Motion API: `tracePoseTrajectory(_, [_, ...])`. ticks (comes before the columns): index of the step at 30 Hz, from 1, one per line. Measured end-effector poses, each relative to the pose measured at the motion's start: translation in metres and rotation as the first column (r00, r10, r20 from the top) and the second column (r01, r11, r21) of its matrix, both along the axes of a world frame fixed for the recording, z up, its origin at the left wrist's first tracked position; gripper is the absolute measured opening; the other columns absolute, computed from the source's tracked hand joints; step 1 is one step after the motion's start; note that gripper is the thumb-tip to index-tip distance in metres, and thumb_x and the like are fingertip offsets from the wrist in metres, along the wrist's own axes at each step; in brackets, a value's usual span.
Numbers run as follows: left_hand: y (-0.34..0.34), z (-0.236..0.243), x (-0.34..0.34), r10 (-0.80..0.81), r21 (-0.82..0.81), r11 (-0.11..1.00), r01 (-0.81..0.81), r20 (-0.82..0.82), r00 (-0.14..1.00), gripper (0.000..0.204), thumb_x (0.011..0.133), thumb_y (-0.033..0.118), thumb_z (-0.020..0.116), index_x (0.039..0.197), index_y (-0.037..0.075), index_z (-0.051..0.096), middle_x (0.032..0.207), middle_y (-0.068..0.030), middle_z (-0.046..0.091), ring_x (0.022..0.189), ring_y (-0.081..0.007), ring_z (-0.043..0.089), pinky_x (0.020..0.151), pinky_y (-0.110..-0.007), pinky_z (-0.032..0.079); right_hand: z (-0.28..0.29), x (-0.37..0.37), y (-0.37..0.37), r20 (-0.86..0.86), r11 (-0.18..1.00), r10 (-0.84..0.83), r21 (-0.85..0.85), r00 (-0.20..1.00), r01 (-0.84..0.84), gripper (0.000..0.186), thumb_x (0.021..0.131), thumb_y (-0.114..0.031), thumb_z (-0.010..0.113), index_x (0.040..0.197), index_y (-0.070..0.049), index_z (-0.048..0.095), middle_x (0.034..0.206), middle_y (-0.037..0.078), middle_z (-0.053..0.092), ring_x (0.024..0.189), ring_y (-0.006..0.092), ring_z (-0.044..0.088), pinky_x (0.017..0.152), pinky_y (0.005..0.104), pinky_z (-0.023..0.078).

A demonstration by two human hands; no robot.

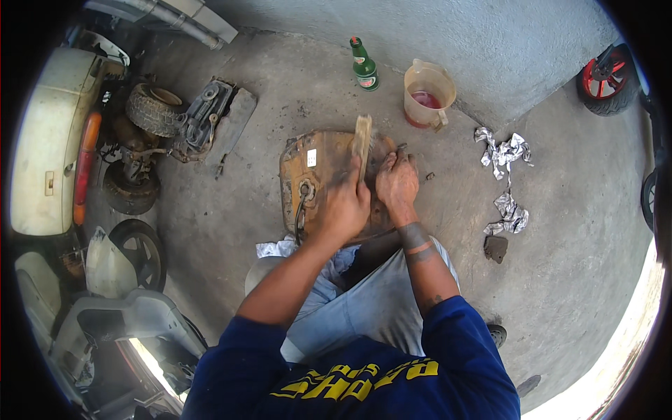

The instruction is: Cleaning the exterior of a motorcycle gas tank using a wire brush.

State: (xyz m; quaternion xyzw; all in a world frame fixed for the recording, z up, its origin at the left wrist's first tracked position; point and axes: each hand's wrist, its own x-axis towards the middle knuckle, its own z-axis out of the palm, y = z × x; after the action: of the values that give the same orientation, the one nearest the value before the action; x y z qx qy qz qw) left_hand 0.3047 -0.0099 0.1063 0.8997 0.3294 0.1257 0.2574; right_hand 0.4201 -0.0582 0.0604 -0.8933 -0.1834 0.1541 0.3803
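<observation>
A flat, rusty, yellow-brown metal tank (pixel 329 152) lies on the floor between my legs, with a white label and a round fitting with a dark cable on its left part. My left hand (pixel 346 208) is closed around the near end of a pale brush (pixel 362 136), slightly blurred, which points away from me over the tank. Beside it, at the tank's right edge, my right hand (pixel 397 183) is curled into a fist. A small dark bit shows at its far side, and I cannot make out what the fingers hold.
Beyond the tank stand a green bottle (pixel 365 66) and a translucent jug (pixel 422 105) holding red liquid. Crumpled paper (pixel 509 150) and a dark block (pixel 495 248) lie to the right. Wheels (pixel 155 110), metal parts and vehicle panels (pixel 52 140) crowd the left side.
</observation>
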Motion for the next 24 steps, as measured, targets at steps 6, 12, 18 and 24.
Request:
tracePoseTrajectory(6, [0.054,0.065,0.006,0.068,-0.101,0.992,-0.074,-0.060,0.996,0.048,0.092,0.016,0.054,0.136,-0.002,0.052,0.124,-0.0276,0.061,0.118,-0.0413,0.058,0.101,-0.043,0.046,-0.013,-0.002,0.020,-0.040,0.998,0.028,0.059,0.999,-0.026,0.036,0.096,-0.022,0.046,0.114,0.008,0.057,0.117,0.032,0.054,0.111,0.0475,0.051,0.098,0.0518,0.042])
tracePoseTrajectory(12, [0.018,0.017,-0.047,0.184,-0.125,0.975,-0.185,-0.020,0.983,0.049,0.092,0.017,0.051,0.136,-0.002,0.051,0.124,-0.0296,0.060,0.118,-0.0419,0.057,0.103,-0.043,0.044,0.002,-0.023,0.053,-0.016,0.997,0.017,0.076,1.000,-0.016,0.033,0.094,-0.018,0.048,0.112,0.009,0.053,0.118,0.033,0.050,0.112,0.0483,0.051,0.095,0.0511,0.043])
tracePoseTrajectory(18, [0.105,0.049,-0.013,0.200,-0.180,0.956,-0.233,-0.183,0.962,0.052,0.092,0.020,0.050,0.138,-0.003,0.048,0.131,-0.0303,0.054,0.121,-0.0415,0.055,0.103,-0.044,0.044,-0.021,-0.018,0.049,0.014,0.982,0.051,0.179,0.999,-0.053,0.028,0.091,-0.013,0.051,0.109,0.008,0.055,0.111,0.033,0.055,0.102,0.0481,0.056,0.091,0.0501,0.045])
tracePoseTrajectory(24, [0.042,0.016,-0.053,0.113,-0.086,0.989,-0.118,-0.069,0.991,0.053,0.092,0.021,0.050,0.137,-0.006,0.046,0.113,-0.0328,0.063,0.111,-0.0436,0.061,0.100,-0.046,0.047,-0.016,-0.016,0.053,-0.038,0.989,0.005,0.149,0.999,0.000,0.031,0.087,-0.011,0.053,0.112,0.007,0.053,0.112,0.033,0.054,0.103,0.0474,0.056,0.091,0.0489,0.046])
